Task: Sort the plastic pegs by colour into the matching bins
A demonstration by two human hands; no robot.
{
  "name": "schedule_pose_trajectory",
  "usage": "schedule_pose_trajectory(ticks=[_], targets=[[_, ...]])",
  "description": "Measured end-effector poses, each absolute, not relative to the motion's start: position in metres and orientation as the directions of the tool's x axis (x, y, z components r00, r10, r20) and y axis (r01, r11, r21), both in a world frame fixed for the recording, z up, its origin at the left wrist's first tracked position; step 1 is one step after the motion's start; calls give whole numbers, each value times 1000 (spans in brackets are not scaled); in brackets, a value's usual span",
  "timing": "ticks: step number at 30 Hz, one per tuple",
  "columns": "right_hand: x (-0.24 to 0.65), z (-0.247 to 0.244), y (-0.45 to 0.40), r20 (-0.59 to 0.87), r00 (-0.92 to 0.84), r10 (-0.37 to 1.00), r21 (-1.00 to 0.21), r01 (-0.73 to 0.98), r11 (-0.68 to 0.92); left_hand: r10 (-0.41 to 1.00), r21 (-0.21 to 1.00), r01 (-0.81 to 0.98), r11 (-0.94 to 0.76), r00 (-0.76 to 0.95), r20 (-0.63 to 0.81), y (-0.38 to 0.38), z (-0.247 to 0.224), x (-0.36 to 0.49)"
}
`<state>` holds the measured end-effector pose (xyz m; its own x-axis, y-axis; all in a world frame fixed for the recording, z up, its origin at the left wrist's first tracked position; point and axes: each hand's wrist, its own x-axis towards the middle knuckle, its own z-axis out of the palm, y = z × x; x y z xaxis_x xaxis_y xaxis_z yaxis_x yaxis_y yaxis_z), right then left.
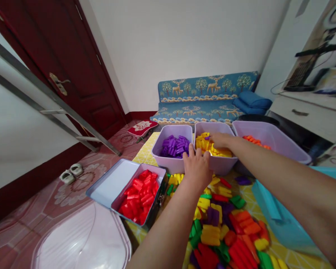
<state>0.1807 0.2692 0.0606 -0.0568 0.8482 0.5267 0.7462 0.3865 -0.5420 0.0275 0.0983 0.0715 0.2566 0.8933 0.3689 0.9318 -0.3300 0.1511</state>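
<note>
My right hand reaches into a lilac bin of yellow plastic pieces, its fingertips closed on a small purple piece. My left hand lies at the front, where this bin meets the lilac bin of purple pieces; its fingers are spread over the rims, holding no loose piece. Below my hands a mixed heap of red, yellow, green, orange and purple pieces covers the yellow tablecloth. Red pieces fill an open hinged box on the left.
Another lilac bin with orange pieces stands at the right, near a turquoise container. A pale lid is at lower left. Beyond are a blue sofa, a red stool and a metal ladder.
</note>
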Motion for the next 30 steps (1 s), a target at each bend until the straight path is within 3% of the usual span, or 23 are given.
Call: schedule_pose_trajectory(ticks=[5,9,12,16,21,25,30], targets=[[180,77,265,353,-201,914,-526,765,372,892,149,931,-334,260,370,98,71,28],[160,122,248,389,-252,886,-546,712,442,895,145,930,-337,269,356,99,70,27],[145,151,214,452,-333,828,-643,522,561,889,146,923,-356,286,359,101,68,23],[148,155,128,483,-340,806,-648,480,591,837,204,861,-466,354,417,98,69,14],[191,105,-17,421,-412,808,-568,575,589,814,481,698,-531,263,518,50,73,7],[242,31,-119,337,-336,879,-452,762,464,879,691,544,-475,269,393,-18,68,-3],[300,-44,-198,304,-342,889,-276,862,426,918,685,622,-379,345,195,-94,39,-23]])
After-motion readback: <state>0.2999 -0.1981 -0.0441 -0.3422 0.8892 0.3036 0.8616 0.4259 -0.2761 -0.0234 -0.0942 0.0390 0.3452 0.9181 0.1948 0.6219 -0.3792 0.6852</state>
